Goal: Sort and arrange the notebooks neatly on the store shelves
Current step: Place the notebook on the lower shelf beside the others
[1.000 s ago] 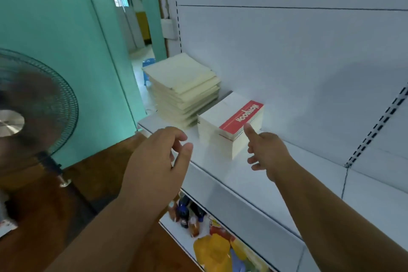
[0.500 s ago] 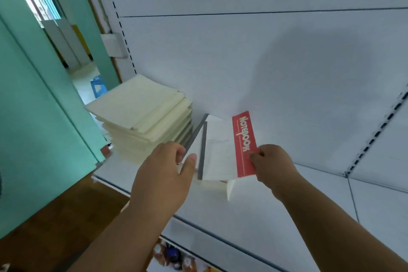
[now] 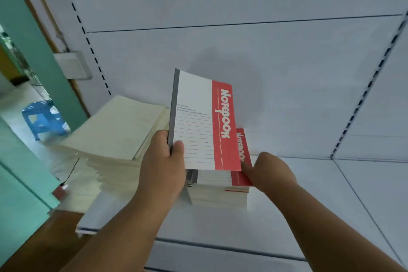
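A white notebook with a red band reading "Notebook" [image 3: 202,123] is tilted up above a pile of the same notebooks [image 3: 220,192] on the white shelf [image 3: 220,223]. My left hand [image 3: 163,168] grips its lower left corner by the grey spine, thumb on the cover. On the right side of the pile, my right hand [image 3: 269,172] has its fingers at the red edge of the pile's top notebook, under the raised one. To the left lies a taller, uneven stack of cream notebooks [image 3: 110,137].
The shelf's white back panel [image 3: 242,51] rises behind the piles, with slotted uprights at left and right. Bare shelf surface stretches to the right of the piles. Left of the shelf are a teal wall [image 3: 24,183], a doorway and a blue plastic stool [image 3: 42,119].
My left hand has lifted the top notebook from flat to nearly upright, showing its cover. My right hand has stayed at the pile's right edge. My view has moved closer to the shelf.
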